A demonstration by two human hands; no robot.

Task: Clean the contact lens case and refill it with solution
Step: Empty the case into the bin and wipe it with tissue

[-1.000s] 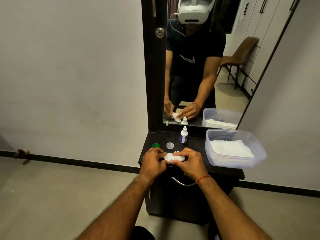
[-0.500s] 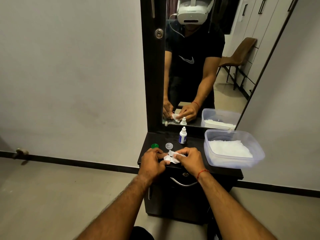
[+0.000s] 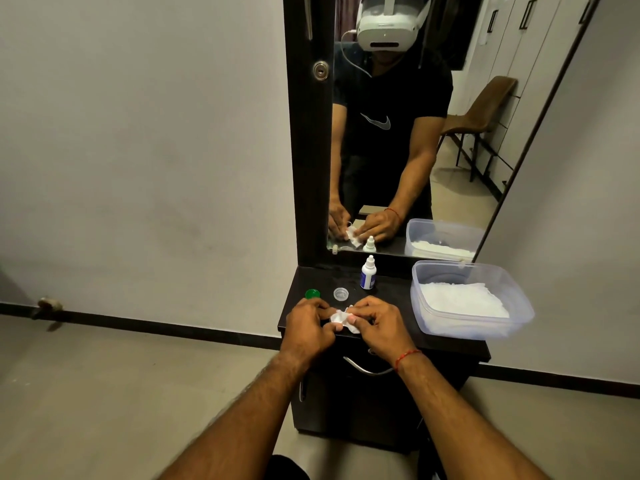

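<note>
Your left hand (image 3: pixel 306 323) and right hand (image 3: pixel 377 323) have bunched the tissue (image 3: pixel 341 318) tighter, both grips pinching it; the case itself stays hidden, so wiping continues

Dim, soft indoor light; wide-angle edges bowed.

green cap (image 3: pixel 312 293), clear cap (image 3: pixel 340 293), white/blue bottle (image 3: pixel 368 274), white tissue (image 3: pixel 341 318), blk cabinet (image 3: pixel 388 403)

Both hands pinching a white tissue over the dark cabinet top.
Left hand (image 3: pixel 306 325) and right hand (image 3: pixel 379 325) grip tissue (image 3: pixel 341 318); green cap (image 3: pixel 312 293), clear cap (image 3: pixel 340 293) and solution bottle (image 3: pixel 368 274) stand behind; plastic tub (image 3: pixel 519 303) at right.
</note>
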